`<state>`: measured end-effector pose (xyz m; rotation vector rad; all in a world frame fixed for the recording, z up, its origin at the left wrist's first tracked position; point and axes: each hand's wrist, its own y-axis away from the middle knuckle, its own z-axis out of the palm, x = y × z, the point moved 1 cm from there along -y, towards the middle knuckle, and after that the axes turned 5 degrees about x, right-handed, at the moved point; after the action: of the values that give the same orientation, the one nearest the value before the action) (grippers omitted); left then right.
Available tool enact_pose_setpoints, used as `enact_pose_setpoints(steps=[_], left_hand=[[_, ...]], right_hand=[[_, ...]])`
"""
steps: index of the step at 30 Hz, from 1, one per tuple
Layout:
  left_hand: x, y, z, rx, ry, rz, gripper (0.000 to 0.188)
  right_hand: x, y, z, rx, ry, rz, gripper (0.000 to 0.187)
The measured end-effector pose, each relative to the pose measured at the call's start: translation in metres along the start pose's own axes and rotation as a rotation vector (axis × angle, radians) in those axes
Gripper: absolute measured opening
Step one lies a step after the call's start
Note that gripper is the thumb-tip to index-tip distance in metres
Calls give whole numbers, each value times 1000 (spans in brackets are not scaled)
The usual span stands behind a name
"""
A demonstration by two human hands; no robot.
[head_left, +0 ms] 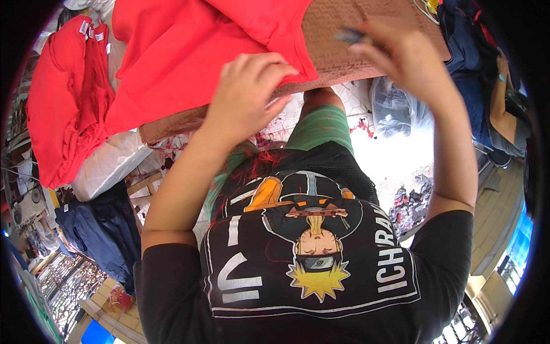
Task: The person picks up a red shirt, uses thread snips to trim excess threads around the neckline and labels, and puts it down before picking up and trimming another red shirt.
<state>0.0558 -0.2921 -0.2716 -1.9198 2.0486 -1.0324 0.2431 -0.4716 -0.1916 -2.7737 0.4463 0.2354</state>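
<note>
A red garment (pixel 189 63) lies spread over the brown textured tabletop (pixel 366 63), its near corner hanging at the front edge. My left hand (pixel 246 94) is over that corner, fingers curved and thumb apart, with a gap between them. The fingertips are close to the hem; whether they touch it I cannot tell. Above the tabletop to the right, my right hand (pixel 401 54) is closed around small dark thread snips (pixel 348 35), whose blades point left. Motion blurs both hand and snips, so the blades' position is unclear.
A pile of red garments (pixel 69 103) hangs at the left over a plastic-wrapped bundle (pixel 112 163). Below it are dark blue garments (pixel 100 229). A clear plastic bag (pixel 398 109) stands right of my knee. Another person's arm (pixel 499 94) is beside dark cloth at the far right.
</note>
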Motion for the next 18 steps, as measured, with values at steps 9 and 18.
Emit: enact_pose_setpoints(steps=[9,18], left_hand=[[-15,-25,38,149,708,-707,20],[-20,-33,25,66,947,-749,23]], right_hand=[[45,21,12,340,-641,380,21],[-14,-10,95,268,-897,334,24]])
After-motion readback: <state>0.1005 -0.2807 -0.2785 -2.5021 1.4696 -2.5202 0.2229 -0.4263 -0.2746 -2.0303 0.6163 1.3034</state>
